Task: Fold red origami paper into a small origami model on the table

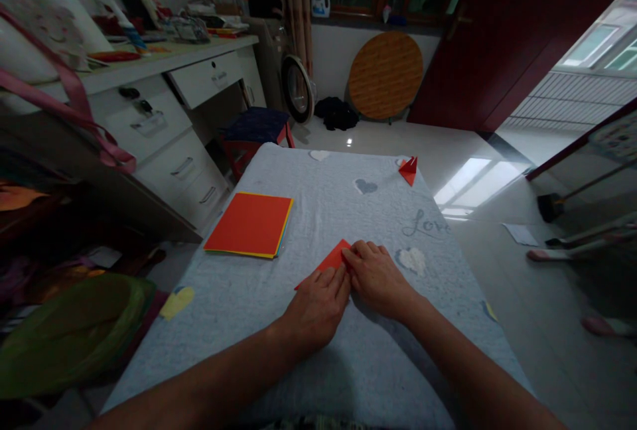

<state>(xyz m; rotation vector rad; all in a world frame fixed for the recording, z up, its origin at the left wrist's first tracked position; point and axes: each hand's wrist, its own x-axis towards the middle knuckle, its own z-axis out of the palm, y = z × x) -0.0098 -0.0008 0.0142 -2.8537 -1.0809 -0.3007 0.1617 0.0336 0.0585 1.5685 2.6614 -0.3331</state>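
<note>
A red paper sheet lies on the grey cloth-covered table, mostly hidden under both hands. My left hand presses flat on its near part, fingers stretched forward and close together. My right hand lies flat on the paper's right side, fingertips at its upper edge. A stack of coloured square papers, red on top, sits to the left of the hands. A small folded red paper piece stands near the table's far right edge.
A white desk with drawers crowded with items stands at the left. A blue and red stool sits beyond the table. A round wooden board leans on the far wall. A green bag lies at the lower left.
</note>
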